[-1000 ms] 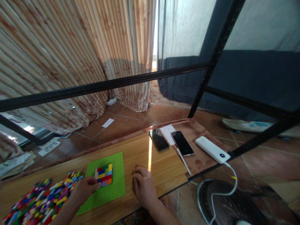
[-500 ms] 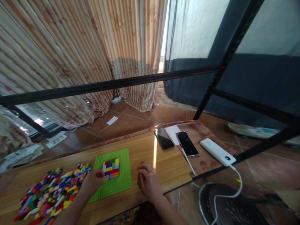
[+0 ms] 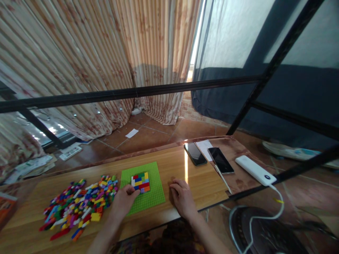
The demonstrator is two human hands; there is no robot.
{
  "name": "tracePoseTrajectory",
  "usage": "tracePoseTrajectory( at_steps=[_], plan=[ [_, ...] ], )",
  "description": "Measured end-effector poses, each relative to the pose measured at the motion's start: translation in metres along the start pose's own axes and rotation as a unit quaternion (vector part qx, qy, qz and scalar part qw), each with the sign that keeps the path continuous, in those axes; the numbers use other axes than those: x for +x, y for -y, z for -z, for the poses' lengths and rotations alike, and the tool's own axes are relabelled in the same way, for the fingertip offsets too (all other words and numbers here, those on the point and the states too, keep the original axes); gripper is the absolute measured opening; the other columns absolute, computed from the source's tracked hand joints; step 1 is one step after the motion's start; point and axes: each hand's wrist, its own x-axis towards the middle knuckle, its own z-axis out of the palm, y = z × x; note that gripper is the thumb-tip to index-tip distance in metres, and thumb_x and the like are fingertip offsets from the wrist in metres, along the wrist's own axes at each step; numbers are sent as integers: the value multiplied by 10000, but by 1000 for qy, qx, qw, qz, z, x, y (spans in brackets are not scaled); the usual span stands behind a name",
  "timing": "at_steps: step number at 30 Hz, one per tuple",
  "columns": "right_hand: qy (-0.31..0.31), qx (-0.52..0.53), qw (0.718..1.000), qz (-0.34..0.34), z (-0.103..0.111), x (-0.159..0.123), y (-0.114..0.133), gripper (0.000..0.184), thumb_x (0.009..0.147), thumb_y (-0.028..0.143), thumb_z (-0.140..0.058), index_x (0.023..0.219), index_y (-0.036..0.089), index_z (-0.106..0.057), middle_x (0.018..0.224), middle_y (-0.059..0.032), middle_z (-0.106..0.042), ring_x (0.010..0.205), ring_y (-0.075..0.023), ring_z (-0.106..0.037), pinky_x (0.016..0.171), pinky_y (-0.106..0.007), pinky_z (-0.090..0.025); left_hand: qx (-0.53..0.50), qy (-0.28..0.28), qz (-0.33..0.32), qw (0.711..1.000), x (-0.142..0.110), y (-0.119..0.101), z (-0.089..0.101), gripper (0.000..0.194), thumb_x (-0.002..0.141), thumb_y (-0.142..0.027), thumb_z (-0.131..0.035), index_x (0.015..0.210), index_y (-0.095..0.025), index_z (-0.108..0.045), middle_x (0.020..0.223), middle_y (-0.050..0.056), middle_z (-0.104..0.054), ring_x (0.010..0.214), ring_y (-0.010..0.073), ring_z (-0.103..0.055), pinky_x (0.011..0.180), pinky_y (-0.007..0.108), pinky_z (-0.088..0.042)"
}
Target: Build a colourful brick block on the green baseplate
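On the green baseplate (image 3: 156, 195) sits a flat, many-coloured patch of building bricks (image 3: 140, 182), with red, green, yellow, blue, white and orange among them. My left hand (image 3: 125, 199) touches the near left corner of this patch, thumb and fingers pinched together. Whatever lies between those fingertips is hidden. To the right of the baseplate, my right hand (image 3: 183, 197) rests on the wooden table, its fingers curled in and nothing seen in them. A heap of loose building bricks (image 3: 82, 203) spreads left of the baseplate, beside my left wrist.
Two phones (image 3: 195, 154) (image 3: 220, 160), a white stylus (image 3: 222, 179) and a white power bank (image 3: 254, 170) with a cable lie at the right. Paper (image 3: 204, 148) is under one phone. A black metal rail (image 3: 159, 90) crosses behind the wooden table (image 3: 169, 158).
The whole scene has shifted rightward in view as the head turned left, showing more of the brick heap. My left hand stays at the patch's corner; my right hand stays resting on the table.
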Motion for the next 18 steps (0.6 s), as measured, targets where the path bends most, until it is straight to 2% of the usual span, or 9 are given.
tracePoseTrajectory(
  at_steps=[5,9,11,14,18],
  plan=[
    [2,-22,1000,12,-2,-3,-4,254,919,200,-490,920,228,-742,1044,-97,-690,996,-228,-632,896,-403,-522,-32,-23,-38,998,-10,2,-2,202,728,-376,-625,674,-197,-548,613,-13,-589,610,163,-565,596,269,-393],
    [6,-55,998,10,-1,-5,-9,250,920,252,-494,935,215,-741,1077,-106,-685,1025,-237,-623,925,-425,-509,-102,-41,-58,992,-31,11,-4,161,721,-320,-634,794,-180,-601,786,32,-644,664,158,-584,655,286,-455],
    [11,-64,998,11,-1,-5,-13,251,917,280,-499,928,212,-740,1066,-106,-687,1013,-237,-625,929,-433,-508,-131,-49,-56,989,-47,22,-3,182,745,-306,-618,874,-178,-625,860,49,-662,701,161,-599,685,295,-473],
    [9,-77,997,4,0,-5,-15,260,908,323,-506,908,204,-737,1049,-111,-686,997,-243,-626,917,-440,-510,-151,-44,-55,986,-74,44,5,201,786,-323,-593,926,-187,-642,835,45,-668,723,174,-607,690,299,-478],
    [-8,-86,996,-20,-9,-5,-1,292,906,365,-493,904,193,-729,1026,-119,-683,953,-247,-632,867,-436,-525,-153,-60,-39,986,-100,72,25,185,814,-330,-565,899,-190,-651,812,43,-670,752,185,-618,713,299,-478]
  ],
)
